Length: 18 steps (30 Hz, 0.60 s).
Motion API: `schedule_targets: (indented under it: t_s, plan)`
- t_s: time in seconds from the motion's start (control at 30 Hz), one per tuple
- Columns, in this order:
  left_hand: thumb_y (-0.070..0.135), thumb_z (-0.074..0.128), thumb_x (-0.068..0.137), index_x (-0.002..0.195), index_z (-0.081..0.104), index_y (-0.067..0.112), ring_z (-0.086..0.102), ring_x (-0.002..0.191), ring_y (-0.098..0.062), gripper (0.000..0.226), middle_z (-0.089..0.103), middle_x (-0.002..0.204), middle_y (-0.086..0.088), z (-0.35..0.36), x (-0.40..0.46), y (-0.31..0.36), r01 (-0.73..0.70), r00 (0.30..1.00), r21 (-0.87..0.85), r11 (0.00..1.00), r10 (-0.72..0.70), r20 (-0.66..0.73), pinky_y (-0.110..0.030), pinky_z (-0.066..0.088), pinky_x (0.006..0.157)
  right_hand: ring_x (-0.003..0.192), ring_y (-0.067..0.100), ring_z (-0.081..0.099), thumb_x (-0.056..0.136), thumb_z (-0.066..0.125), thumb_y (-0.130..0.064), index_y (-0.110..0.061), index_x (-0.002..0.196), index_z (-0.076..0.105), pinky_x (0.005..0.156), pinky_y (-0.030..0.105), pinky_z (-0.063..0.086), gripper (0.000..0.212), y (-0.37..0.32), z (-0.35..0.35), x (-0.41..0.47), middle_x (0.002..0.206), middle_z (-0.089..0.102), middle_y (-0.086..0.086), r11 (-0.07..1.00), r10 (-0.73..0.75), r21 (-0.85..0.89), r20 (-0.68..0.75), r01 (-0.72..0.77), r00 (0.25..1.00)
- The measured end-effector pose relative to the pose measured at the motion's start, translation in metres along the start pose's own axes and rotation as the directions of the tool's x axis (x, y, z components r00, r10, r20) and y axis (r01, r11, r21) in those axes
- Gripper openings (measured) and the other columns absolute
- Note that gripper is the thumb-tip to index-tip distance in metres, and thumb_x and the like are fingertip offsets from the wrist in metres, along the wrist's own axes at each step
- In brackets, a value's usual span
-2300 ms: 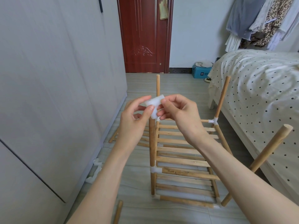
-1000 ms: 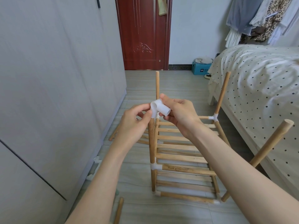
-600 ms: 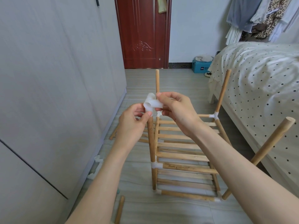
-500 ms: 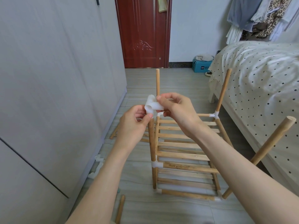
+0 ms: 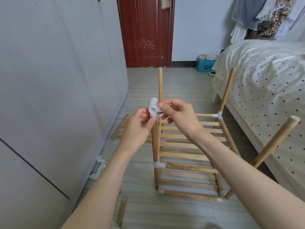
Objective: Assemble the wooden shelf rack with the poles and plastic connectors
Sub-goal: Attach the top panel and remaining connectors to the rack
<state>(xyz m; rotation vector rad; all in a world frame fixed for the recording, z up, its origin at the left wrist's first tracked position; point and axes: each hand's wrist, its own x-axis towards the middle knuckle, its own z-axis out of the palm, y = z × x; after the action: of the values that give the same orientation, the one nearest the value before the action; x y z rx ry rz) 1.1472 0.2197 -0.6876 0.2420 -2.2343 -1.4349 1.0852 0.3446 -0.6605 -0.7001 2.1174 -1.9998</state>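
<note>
White plastic connector [image 5: 153,109] — pinched by both hands, left hand [image 5: 137,128], right hand [image 5: 179,116], above pole [image 5: 155,146]

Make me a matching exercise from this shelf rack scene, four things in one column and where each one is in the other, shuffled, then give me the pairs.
Things
1. white plastic connector
2. loose short pole
3. blue box
4. spotted bedspread

Places
A. on the floor against the far wall, right of the red door
B. pinched between the left hand and right hand, above the near-left upright pole
C. draped over the bed at the right
D. lying on the floor near the left forearm

Pairs: 1-B, 2-D, 3-A, 4-C
</note>
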Motion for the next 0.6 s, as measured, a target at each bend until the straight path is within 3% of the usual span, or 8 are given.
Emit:
schedule_targets:
  t_s: [0.07,0.13,0.2,0.27,0.33,0.4,0.47,0.6]
  plan:
    - [0.016,0.063,0.088,0.098,0.058,0.025,0.063,0.088,-0.005,0.014,0.064,0.089,0.014,-0.001,0.000,-0.004,-0.002,1.000,0.022,1.000,0.002,0.009,-0.016,0.049,0.077,0.057,0.000,0.058,0.088,0.063,-0.022,-0.020,0.093,0.066,0.053,0.015,0.044,0.006,0.002,0.000,-0.001,0.073,0.067,-0.004,1.000,-0.002,0.007,-0.003,0.002,1.000]
    - [0.015,0.065,0.087,0.097,0.059,0.022,0.062,0.084,0.000,0.014,0.062,0.086,0.016,-0.001,-0.001,-0.009,0.001,0.998,0.096,0.995,-0.006,0.055,-0.006,0.045,0.071,0.060,-0.002,0.060,0.088,0.063,-0.028,-0.021,0.109,0.061,0.056,0.013,0.045,0.023,0.006,-0.001,-0.004,0.076,0.069,-0.005,1.000,-0.009,-0.002,-0.006,0.009,1.000]
    - [0.016,0.065,0.087,0.101,0.058,0.020,0.063,0.088,-0.004,0.016,0.062,0.088,0.014,-0.002,-0.002,-0.014,0.031,0.984,0.184,0.982,-0.063,0.170,-0.008,0.045,0.076,0.064,-0.001,0.062,0.087,0.060,-0.037,-0.022,0.117,0.053,0.058,0.012,0.044,0.034,0.013,-0.003,-0.010,0.083,0.069,-0.003,0.997,-0.013,-0.076,0.003,0.013,1.000]
    - [0.019,0.064,0.088,0.116,0.056,0.016,0.060,0.101,-0.012,0.030,0.061,0.103,0.006,-0.008,-0.004,-0.024,0.073,0.934,0.304,0.950,-0.172,0.312,-0.026,0.047,0.092,0.068,0.005,0.061,0.088,0.056,-0.043,-0.019,0.109,0.053,0.060,0.017,0.043,0.032,0.024,-0.007,-0.019,0.087,0.066,0.000,0.982,0.003,-0.189,-0.020,-0.007,1.000]
    - [0.024,0.063,0.089,0.128,0.052,0.016,0.056,0.107,-0.012,0.041,0.059,0.116,0.001,-0.021,-0.007,-0.037,0.094,0.870,0.404,0.910,-0.273,0.411,-0.032,0.043,0.099,0.065,0.011,0.053,0.090,0.053,-0.043,-0.016,0.088,0.054,0.062,0.023,0.042,0.026,0.038,-0.011,-0.029,0.074,0.058,-0.001,0.963,0.021,-0.266,-0.098,-0.046,0.995]
    - [0.026,0.062,0.089,0.129,0.051,0.016,0.055,0.105,-0.012,0.042,0.059,0.121,-0.001,-0.038,-0.008,-0.049,0.121,0.833,0.443,0.888,-0.333,0.441,-0.029,0.042,0.098,0.058,0.012,0.046,0.092,0.051,-0.038,-0.014,0.070,0.051,0.060,0.028,0.039,0.032,0.051,-0.007,-0.041,0.062,0.050,-0.004,0.939,0.038,-0.334,-0.131,-0.080,0.991]
    - [0.025,0.061,0.090,0.127,0.053,0.014,0.054,0.102,-0.011,0.039,0.059,0.122,-0.004,-0.052,-0.011,-0.059,0.151,0.836,0.464,0.873,-0.364,0.412,-0.024,0.040,0.095,0.055,0.014,0.047,0.093,0.048,-0.031,-0.011,0.064,0.054,0.056,0.029,0.038,0.036,0.060,0.008,-0.051,0.056,0.051,-0.002,0.876,0.080,-0.475,-0.032,-0.085,0.996]
    - [0.018,0.057,0.093,0.127,0.052,0.008,0.056,0.094,-0.015,0.036,0.058,0.121,-0.013,-0.063,-0.030,-0.075,0.261,0.816,0.377,0.889,-0.412,0.406,-0.014,0.045,0.078,0.069,0.027,0.059,0.093,0.046,-0.031,-0.017,0.058,0.056,0.063,0.032,0.046,0.038,0.074,0.052,-0.064,0.062,0.061,0.005,0.773,0.114,-0.634,0.124,-0.010,0.986]
